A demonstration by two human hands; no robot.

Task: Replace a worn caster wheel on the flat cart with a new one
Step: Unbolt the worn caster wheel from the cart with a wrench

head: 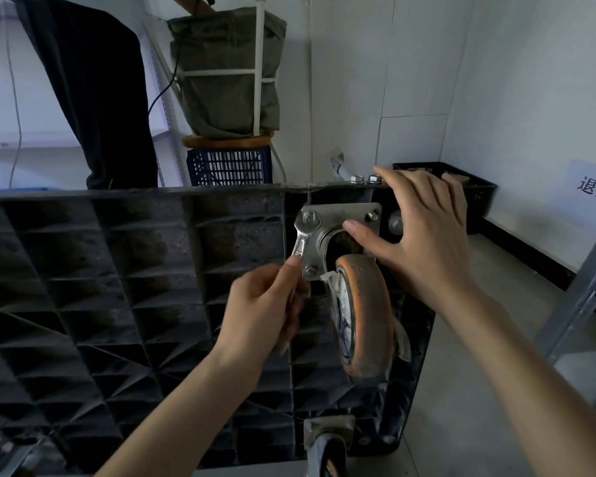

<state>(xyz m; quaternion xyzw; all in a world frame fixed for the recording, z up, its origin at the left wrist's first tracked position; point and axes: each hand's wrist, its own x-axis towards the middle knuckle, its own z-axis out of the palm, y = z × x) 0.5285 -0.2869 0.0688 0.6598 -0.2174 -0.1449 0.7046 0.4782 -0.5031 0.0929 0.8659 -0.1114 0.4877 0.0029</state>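
Flat cart (117,287) stands on edge, ribbed underside facing the camera, filling the lower left and centre of frame. Worn orange caster wheel (365,315) sits centre-right on its mounting plate (341,218). Left hand (262,311) grips the wrench (301,247) shaft, fingers curled, thumb along it; wrench head is on the plate's upper-left bolt (309,216). Right hand (424,228) is spread, fingers over the cart's top edge, thumb pressing the plate, grasping nothing. Second caster (327,445) at bottom centre.

Grey sack (226,74) on a blue crate (229,166); black bin (479,191) beside the wall.
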